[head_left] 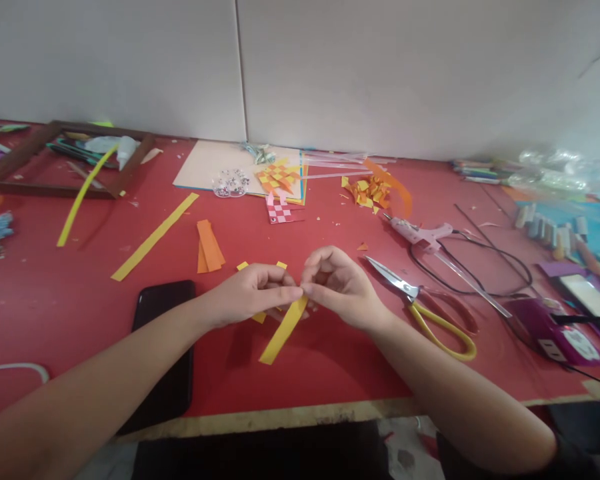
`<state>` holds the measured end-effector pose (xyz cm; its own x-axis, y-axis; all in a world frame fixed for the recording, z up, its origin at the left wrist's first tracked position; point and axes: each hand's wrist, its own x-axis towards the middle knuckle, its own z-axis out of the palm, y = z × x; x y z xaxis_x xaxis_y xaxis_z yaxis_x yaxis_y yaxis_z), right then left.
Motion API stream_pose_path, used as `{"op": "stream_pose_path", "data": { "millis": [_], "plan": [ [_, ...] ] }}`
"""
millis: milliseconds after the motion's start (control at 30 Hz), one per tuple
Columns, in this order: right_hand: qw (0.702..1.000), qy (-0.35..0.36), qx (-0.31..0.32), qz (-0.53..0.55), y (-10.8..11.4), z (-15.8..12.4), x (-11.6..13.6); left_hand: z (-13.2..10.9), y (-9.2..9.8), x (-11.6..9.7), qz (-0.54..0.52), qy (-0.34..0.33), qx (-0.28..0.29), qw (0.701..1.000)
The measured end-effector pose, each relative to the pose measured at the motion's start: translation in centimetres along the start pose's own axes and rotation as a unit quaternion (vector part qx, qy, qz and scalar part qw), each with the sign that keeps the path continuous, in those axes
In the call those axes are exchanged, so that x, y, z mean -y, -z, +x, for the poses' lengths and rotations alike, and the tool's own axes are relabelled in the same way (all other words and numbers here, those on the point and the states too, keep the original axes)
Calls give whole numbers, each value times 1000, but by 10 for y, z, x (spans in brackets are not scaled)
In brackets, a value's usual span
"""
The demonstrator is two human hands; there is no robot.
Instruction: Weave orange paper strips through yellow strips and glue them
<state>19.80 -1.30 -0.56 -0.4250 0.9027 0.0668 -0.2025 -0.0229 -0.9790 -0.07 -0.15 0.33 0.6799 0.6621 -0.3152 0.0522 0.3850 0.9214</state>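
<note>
My left hand (253,290) and my right hand (341,285) meet fingertip to fingertip above the red table (55,313). Both pinch yellow paper strips (283,328). One strip hangs down and forward from the pinch. Two short yellow ends stick up behind my left fingers. Orange strips (209,246) lie just behind my left hand. Scissors (427,309) with yellow handles lie to the right of my right hand.
A black phone (164,353) lies under my left forearm. A pink glue gun (420,235) with its cable, a long yellow strip (155,236), a pink woven square (280,211), woven yellow-orange pieces (370,191), a wooden frame (63,160) and a purple power strip (555,330) lie around.
</note>
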Motion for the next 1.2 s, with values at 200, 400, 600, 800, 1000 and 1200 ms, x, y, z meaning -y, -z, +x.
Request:
{"op": "stream_pose_path", "data": {
  "millis": [200, 400, 600, 800, 1000, 1200],
  "plan": [
    [999, -42, -3, -10, -2, 0, -1, 1, 1, 2, 46, -37, -4, 998],
    [999, -38, 12, -19, -3, 0, 1, 2, 0, 6, 116, -53, -31, 991],
    [998, -46, 10, -51, -3, 1, 1, 2, -2, 5, 184, -92, -45, 978],
    [997, -70, 8, -41, 0, 1, -2, 2, -3, 3, 141, -65, -29, 987],
    [993, -106, -13, -41, 1, 2, -3, 2, -1, 4, 106, -51, -36, 992],
    [992, -122, -22, -38, 0, 2, -1, 4, 0, 5, 90, -38, -50, 994]
  ]
}}
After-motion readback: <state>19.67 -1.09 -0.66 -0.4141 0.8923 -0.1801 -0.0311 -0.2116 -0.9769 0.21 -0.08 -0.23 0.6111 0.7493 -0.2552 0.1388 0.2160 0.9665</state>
